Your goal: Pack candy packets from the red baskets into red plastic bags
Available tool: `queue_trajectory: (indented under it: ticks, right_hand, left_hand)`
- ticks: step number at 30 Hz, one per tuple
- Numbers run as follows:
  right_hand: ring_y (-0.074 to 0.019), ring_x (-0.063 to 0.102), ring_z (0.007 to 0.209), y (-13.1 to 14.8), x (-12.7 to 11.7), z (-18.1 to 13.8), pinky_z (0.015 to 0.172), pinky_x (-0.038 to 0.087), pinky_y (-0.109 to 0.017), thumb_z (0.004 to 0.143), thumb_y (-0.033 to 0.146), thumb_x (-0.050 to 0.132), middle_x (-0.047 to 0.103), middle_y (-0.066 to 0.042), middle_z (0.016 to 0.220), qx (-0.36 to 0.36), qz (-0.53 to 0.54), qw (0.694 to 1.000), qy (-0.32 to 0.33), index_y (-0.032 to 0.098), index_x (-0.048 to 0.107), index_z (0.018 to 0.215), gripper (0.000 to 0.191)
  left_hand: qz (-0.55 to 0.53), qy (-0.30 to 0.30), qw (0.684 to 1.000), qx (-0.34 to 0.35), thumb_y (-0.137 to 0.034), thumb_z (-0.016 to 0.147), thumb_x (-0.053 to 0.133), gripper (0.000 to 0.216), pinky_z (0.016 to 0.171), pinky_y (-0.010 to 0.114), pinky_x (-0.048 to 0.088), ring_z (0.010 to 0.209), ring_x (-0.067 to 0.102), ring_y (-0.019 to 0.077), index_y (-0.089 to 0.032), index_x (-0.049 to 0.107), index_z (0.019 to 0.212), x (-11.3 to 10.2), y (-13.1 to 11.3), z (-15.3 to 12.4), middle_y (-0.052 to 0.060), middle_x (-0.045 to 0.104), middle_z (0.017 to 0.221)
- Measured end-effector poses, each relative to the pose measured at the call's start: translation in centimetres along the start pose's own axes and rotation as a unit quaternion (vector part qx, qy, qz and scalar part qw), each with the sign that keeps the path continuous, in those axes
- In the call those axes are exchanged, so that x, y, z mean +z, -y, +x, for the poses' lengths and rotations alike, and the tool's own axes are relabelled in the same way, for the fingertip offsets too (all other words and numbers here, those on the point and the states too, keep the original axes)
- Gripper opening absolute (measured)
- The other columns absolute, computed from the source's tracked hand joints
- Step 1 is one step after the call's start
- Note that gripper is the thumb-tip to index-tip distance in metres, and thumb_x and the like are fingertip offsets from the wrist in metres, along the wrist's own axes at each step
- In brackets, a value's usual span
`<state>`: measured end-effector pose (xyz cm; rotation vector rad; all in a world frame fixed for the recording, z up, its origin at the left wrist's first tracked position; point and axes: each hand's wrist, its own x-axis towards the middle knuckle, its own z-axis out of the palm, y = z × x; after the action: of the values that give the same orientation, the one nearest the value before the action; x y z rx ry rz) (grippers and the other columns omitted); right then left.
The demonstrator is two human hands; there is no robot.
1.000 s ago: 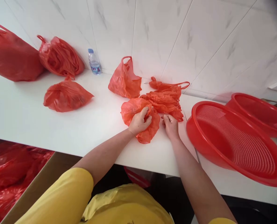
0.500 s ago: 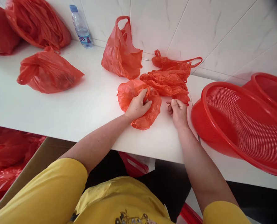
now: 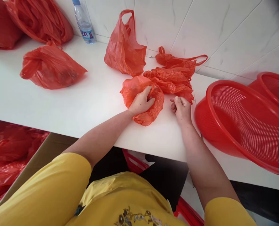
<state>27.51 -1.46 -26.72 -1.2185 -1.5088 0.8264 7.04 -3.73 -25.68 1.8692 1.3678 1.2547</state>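
Observation:
My left hand grips a crumpled red plastic bag on the white table, its fingers partly hidden in the folds of the bag. To the right, my right hand is held just above the tabletop with its thumb against curled fingers. Whatever those fingers hold, if anything, is too small or hidden to make out. Just beyond both hands lies a heap of flattened red plastic bags. Behind my left hand a red carrier bag stands with one handle loop up against the wall.
Two red plastic baskets with perforated sides stand at the right. A tied, filled red bag and a water bottle are at the left, beside larger red bundles. Below the table edge, a cardboard box holds more red bags.
The view has shifted slightly, so everything sits a little higher and further right. Both hands keep nearly the same pose; the bag under my left hand has changed shape slightly.

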Motion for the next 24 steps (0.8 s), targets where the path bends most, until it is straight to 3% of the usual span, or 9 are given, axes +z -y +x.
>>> queue_trajectory:
  ticks: [7, 14, 20, 24]
  right_hand:
    - [-0.0085, 0.043, 0.047, -0.4, 0.1, 0.5, 0.042, 0.033, -0.019, 0.083, 0.058, 0.049, 0.049, 0.003, 0.055, 0.008, -0.008, 1.000, -0.014, 0.017, 0.062, 0.080, 0.042]
    - [-0.0096, 0.044, 0.050, 0.1, 0.2, 0.5, 0.045, 0.034, -0.020, 0.084, 0.053, 0.049, 0.049, 0.003, 0.056, 0.016, -0.011, 1.000, 0.007, 0.016, 0.062, 0.081, 0.039]
    - [-0.0117, 0.044, 0.051, 0.7, 0.8, 1.0, 0.048, 0.035, -0.023, 0.083, 0.052, 0.049, 0.047, 0.004, 0.056, 0.028, -0.005, 1.000, 0.009, 0.017, 0.059, 0.077, 0.037]
    - [-0.0121, 0.042, 0.052, 1.1, 0.7, 1.0, 0.050, 0.034, -0.024, 0.084, 0.051, 0.047, 0.046, 0.004, 0.057, 0.012, 0.003, 1.000, 0.013, 0.019, 0.056, 0.074, 0.035]
  left_hand:
    - [0.010, 0.017, 1.000, -0.020, -0.017, 0.081, 0.050, 0.022, 0.059, 0.026, 0.039, 0.061, 0.047, 0.0116, -0.019, 0.050, 0.103, -0.2, 0.0, 0.1, -0.003, 0.049, 0.068]
    - [0.013, 0.031, 0.999, -0.036, -0.022, 0.080, 0.050, 0.026, 0.059, 0.025, 0.042, 0.059, 0.049, 0.0125, -0.021, 0.050, 0.106, -0.7, -0.4, 0.1, -0.005, 0.049, 0.066]
    - [0.039, -0.015, 0.998, -0.044, -0.029, 0.081, 0.052, 0.032, 0.063, 0.027, 0.046, 0.065, 0.056, 0.0150, -0.023, 0.052, 0.112, -1.4, -1.1, 0.0, -0.003, 0.057, 0.072]
    - [0.038, -0.037, 0.998, -0.041, -0.032, 0.083, 0.049, 0.027, 0.063, 0.027, 0.047, 0.059, 0.055, 0.0141, -0.022, 0.055, 0.108, -1.6, -1.4, 0.0, -0.004, 0.057, 0.066]
